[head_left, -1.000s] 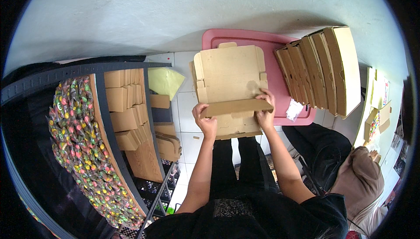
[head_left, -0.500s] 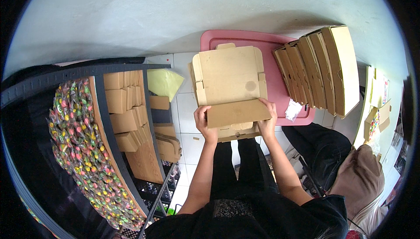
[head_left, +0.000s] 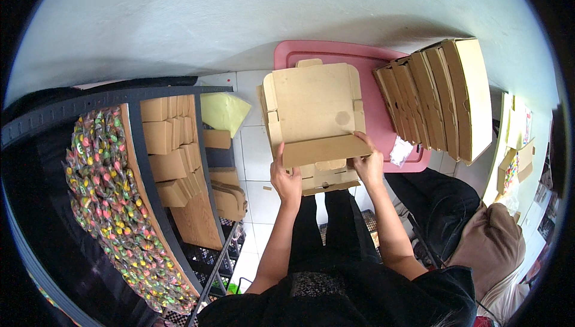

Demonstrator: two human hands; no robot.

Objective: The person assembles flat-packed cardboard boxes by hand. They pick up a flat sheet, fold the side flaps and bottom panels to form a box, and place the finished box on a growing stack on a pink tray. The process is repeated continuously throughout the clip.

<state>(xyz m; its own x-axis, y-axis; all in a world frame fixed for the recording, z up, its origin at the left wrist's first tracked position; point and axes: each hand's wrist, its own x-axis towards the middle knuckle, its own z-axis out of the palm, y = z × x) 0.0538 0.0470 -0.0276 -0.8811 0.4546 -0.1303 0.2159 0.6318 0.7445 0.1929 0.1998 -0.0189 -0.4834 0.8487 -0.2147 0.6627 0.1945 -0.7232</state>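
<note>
A brown cardboard box blank (head_left: 314,96), partly folded, lies in front of me on top of other flat cardboard. Its near panel (head_left: 326,149) stands raised along a crease, with slotted flaps showing just below it. At the panel's left end, my left hand (head_left: 288,180) grips the edge between fingers and thumb. My right hand (head_left: 369,164) pinches the opposite end, index finger along the top and thumb below. Beneath the cardboard is a pink plastic lid or tray (head_left: 377,111).
Several folded cardboard boxes (head_left: 437,96) lean in a row at the right. On the left, a shelf (head_left: 197,222) bears small boxes (head_left: 165,138), beside many wrapped colourful candies (head_left: 111,189). A small clear packet (head_left: 400,151) lies on the pink plastic. At the right, another person's dark-clothed leg (head_left: 434,204) shows.
The raised panel has tipped slightly, uncovering more of the slotted flaps below. My left fingers have straightened along its end, and my right thumb has moved inward under the panel.
</note>
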